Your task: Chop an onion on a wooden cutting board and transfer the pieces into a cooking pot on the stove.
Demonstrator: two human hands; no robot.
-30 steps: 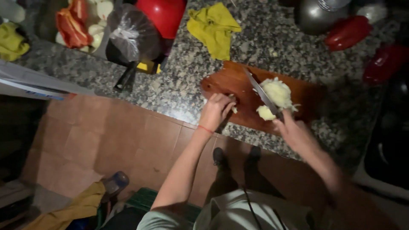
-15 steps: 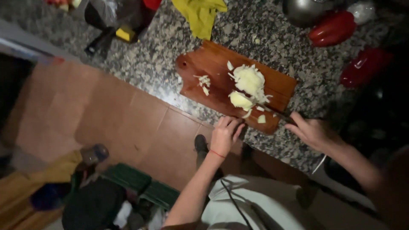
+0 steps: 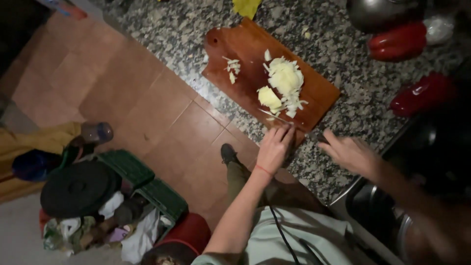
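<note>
A wooden cutting board [image 3: 245, 44] lies on the speckled granite counter [image 3: 343, 39]. On the board sit a pile of chopped onion [image 3: 284, 81] and a few loose bits [image 3: 232, 66]. A knife [image 3: 275, 117] lies low across the board's near edge, its thin blade pointing left. My right hand [image 3: 351, 153] is at the dark handle end and seems to grip it. My left hand [image 3: 274, 147] rests at the board's near edge, fingertips against the blade, holding nothing. A red band circles the left wrist.
Two red peppers [image 3: 397, 41] [image 3: 422, 93] and a metal bowl [image 3: 378, 12] are at the counter's right, a yellow cloth [image 3: 245, 6] at the top. Below on the tiled floor stand a green crate [image 3: 147, 184], a black round lid [image 3: 76, 189] and a bottle [image 3: 96, 132].
The view has swung toward the floor. The knife has come off the onion pile to the board's near edge, and my left hand has moved up to the blade.
</note>
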